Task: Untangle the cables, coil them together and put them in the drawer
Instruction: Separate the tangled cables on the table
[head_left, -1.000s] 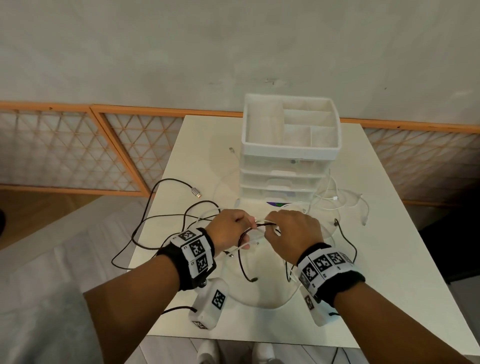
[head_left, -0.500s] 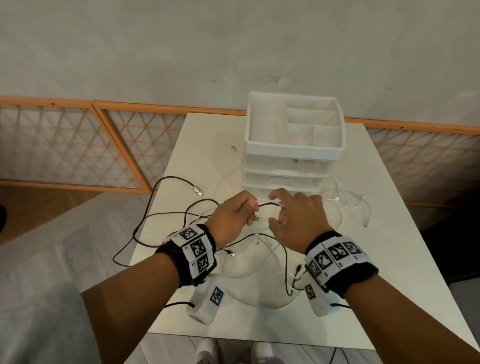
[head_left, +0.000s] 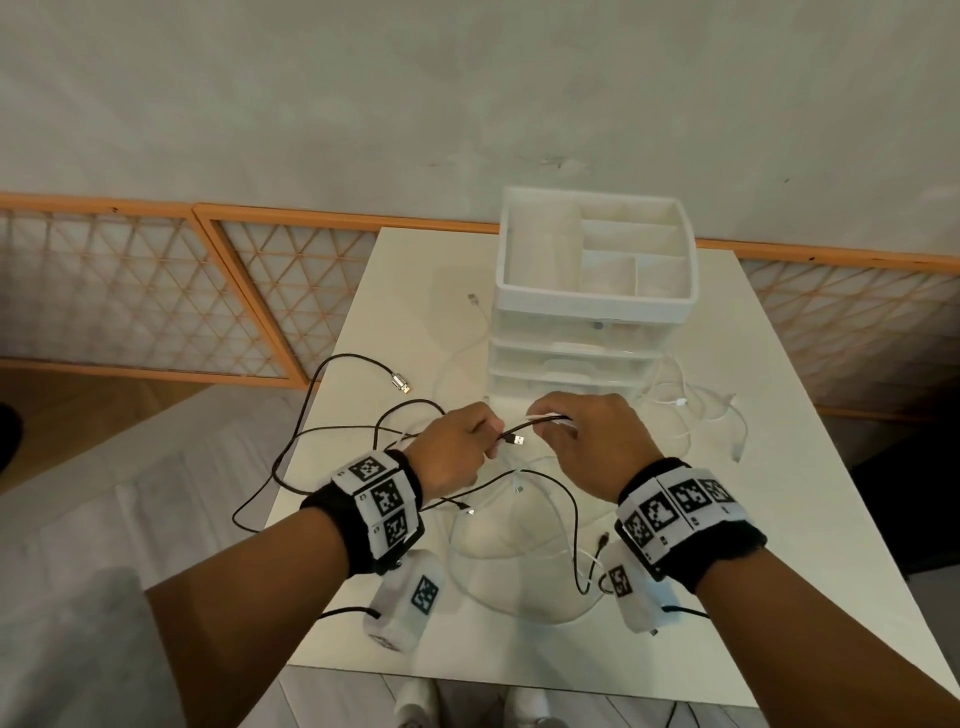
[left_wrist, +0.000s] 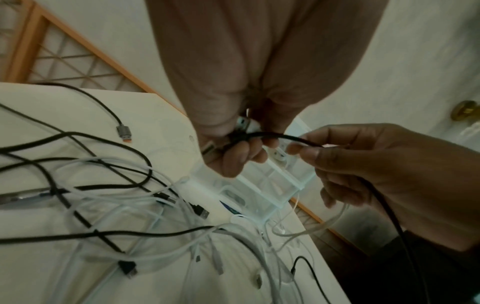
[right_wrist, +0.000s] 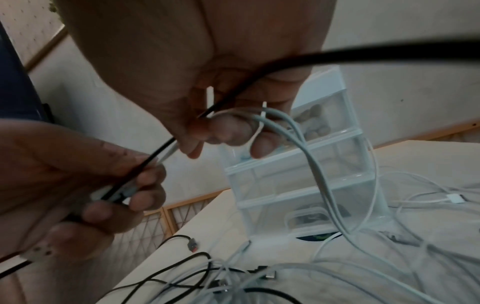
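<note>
Both hands are raised above the white table (head_left: 779, 467), just in front of the drawer unit (head_left: 592, 306). My left hand (head_left: 488, 441) grips the black cable (head_left: 511, 434) near its USB plug (head_left: 515, 440), which sticks out to the right. In the left wrist view the black cable (left_wrist: 285, 138) runs from my left fingers (left_wrist: 241, 156) to my right hand (left_wrist: 363, 164). My right hand (head_left: 556, 426) holds the black cable (right_wrist: 233, 92) and curls round a few white cables (right_wrist: 301, 144). A tangle of black and white cables (head_left: 519, 519) lies under the hands.
The drawer unit has an open divided tray (head_left: 597, 249) on top and clear drawers (right_wrist: 298, 164) below. More white cables (head_left: 691, 415) lie right of it. A black cable with a metal plug (head_left: 401, 385) hangs over the table's left edge. A wall stands behind.
Both hands have risen and moved toward the drawer unit with the cables. The black cable's USB plug now sticks out of my left hand.
</note>
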